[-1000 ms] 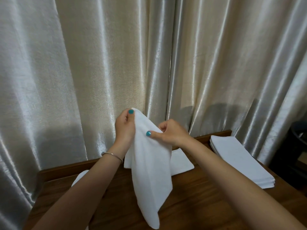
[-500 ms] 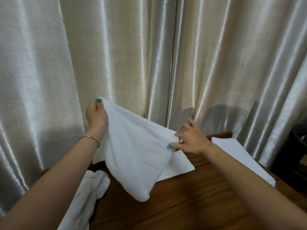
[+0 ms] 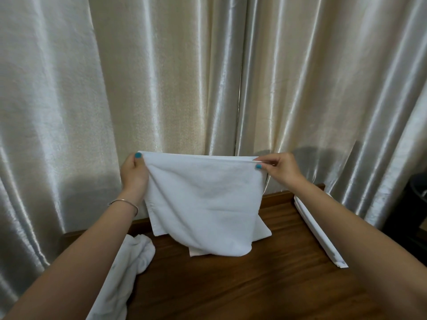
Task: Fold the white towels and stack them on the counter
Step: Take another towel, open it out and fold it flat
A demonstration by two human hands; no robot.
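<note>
A white towel point(image 3: 203, 199) hangs stretched in the air above the wooden counter point(image 3: 254, 285). My left hand point(image 3: 134, 174) pinches its upper left corner. My right hand point(image 3: 279, 169) pinches the upper right corner, and the top edge runs level between them. The towel's lower edge sags to just above the counter. A folded white towel point(image 3: 263, 232) lies flat behind it, mostly hidden. A crumpled white towel point(image 3: 129, 262) lies at the counter's left. A stack of folded towels point(image 3: 318, 236) sits at the right, partly behind my right forearm.
Shiny cream curtains point(image 3: 208, 77) hang close behind the counter. A dark object point(image 3: 416, 204) stands at the far right edge beyond the counter. Bare wood shows in the counter's front middle.
My hands have moved apart and spread the towel out flat from a bunched, hanging shape. The right hand went to the right and took the other top corner.
</note>
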